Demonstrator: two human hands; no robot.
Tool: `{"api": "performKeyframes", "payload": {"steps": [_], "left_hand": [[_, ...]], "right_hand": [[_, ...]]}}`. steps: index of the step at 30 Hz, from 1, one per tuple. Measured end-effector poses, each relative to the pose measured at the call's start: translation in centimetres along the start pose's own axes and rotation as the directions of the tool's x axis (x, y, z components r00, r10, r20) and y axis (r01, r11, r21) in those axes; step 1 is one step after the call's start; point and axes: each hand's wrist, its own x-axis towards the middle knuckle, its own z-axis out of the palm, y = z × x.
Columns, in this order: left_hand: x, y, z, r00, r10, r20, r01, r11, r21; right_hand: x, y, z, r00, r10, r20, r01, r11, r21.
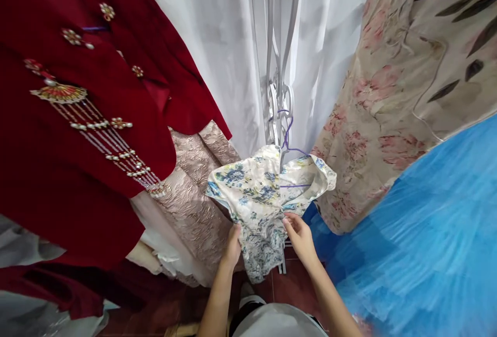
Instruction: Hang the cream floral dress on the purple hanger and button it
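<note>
Nearest the camera, at six o'clock, a pale rounded shape that may be the person's own clothing fills the bottom edge, and both bare forearms rise from it toward the middle. The left hand [233, 246] presses against the left side of a small floral dress [261, 200], its fingers tucked behind the cloth, so I cannot tell how far they close; it seems to steady the fabric from that side. The right hand [300, 236] meets the front of the dress, its fingers [289, 219] pinched together on the cloth near the waist, probably to pull it straight. The dress hangs just above the hands at the centre, its collar spread over a purple hanger [288, 137], which hooks on a white metal stand [277, 99] at twelve o'clock, so it drapes freely. Below it shows a reddish tiled floor [289, 285]. At three o'clock a blue tulle skirt [427, 233] bulges in; at nine o'clock a beaded red garment [77, 130] hangs over pinkish brocade [194, 192]. At two o'clock hangs a beige flowered fabric [404, 93], and farthest back a white curtain [217, 42].
</note>
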Motion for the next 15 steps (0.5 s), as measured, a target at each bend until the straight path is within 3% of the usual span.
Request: {"api": "performKeyframes", "payload": {"steps": [2,7,11,15], "left_hand": [[-0.7,-0.3,0.3,0.998,0.034,-0.050,-0.030,0.997,0.072],[-2.3,-0.4,2.7,0.987,0.119,-0.105,-0.110,0.990,0.091],[-2.9,-0.4,3.2,0.978,0.132,-0.164,-0.120,0.990,0.077],[-3.4,-0.7,3.1,0.977,0.146,-0.157,-0.127,0.985,0.120]], "right_hand": [[1.7,0.4,0.7,0.999,0.000,0.035,0.003,0.996,-0.084],[4.4,0.6,0.9,0.996,-0.071,-0.058,0.055,0.968,-0.243],[4.8,0.4,1.1,0.993,-0.089,0.078,0.103,0.974,-0.203],[4.3,0.3,1.4,0.990,-0.079,0.120,0.099,0.980,-0.175]]}}
